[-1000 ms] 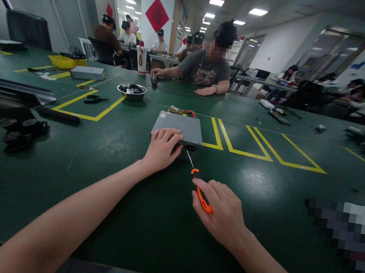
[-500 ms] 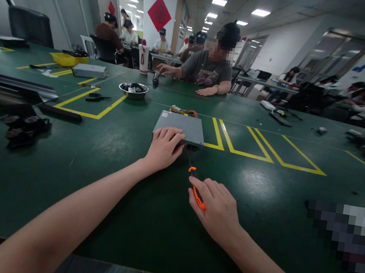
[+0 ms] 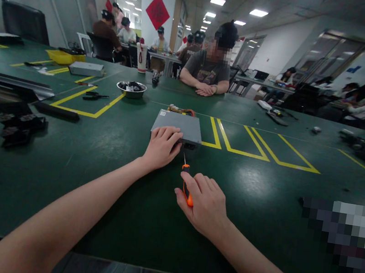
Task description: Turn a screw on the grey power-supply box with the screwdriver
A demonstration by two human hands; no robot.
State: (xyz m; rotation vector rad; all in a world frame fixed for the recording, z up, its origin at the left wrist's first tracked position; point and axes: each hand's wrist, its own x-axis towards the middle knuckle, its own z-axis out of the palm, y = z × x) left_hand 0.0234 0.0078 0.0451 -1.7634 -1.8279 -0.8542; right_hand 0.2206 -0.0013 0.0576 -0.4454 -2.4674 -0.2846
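A grey metal computer power supply [image 3: 189,126] lies on the green table in front of me, with its socket side facing me and coloured cables [image 3: 183,110] behind it. My left hand [image 3: 162,147] grips its near left part, fingers over the top and thumb at the front face. My right hand [image 3: 206,202] is closed around the orange and black handle of a screwdriver [image 3: 186,168]. Its thin shaft points away from me, with the tip just short of the front face near the socket. Whether the tip touches is hard to tell.
A metal bowl [image 3: 131,93] of dark parts stands beyond, left of the power supply. Farther left are a yellow tray [image 3: 63,57], a grey box [image 3: 86,69] and black parts [image 3: 22,127]. A person [image 3: 209,69] sits opposite. Yellow tape [image 3: 248,155] marks the table.
My right hand and the screwdriver have shifted slightly left, and the shaft stands straighter. My left hand stays on the power supply. The person opposite has drawn back an outstretched arm and joined both hands.
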